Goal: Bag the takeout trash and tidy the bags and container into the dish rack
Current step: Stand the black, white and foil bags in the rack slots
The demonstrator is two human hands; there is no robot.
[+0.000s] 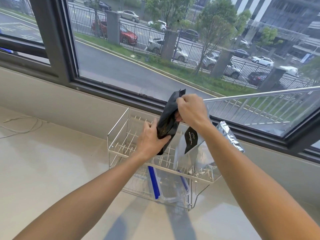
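Observation:
A black bag point(170, 115) is held upright above the wire dish rack point(121, 135). My left hand point(152, 137) grips its lower half from the left. My right hand point(190, 110) pinches its top edge. A silver foil bag with a black label point(192, 141) stands in the right side of the rack, behind my right forearm. A clear plastic container with blue clips point(166, 184) lies in the rack's near part, under the pegs.
The rack sits on a pale counter point(52, 170) below a large window point(155, 58). A thin white cable point(22, 125) lies at the far left. A metal rod point(259, 95) crosses the open window sash at the right.

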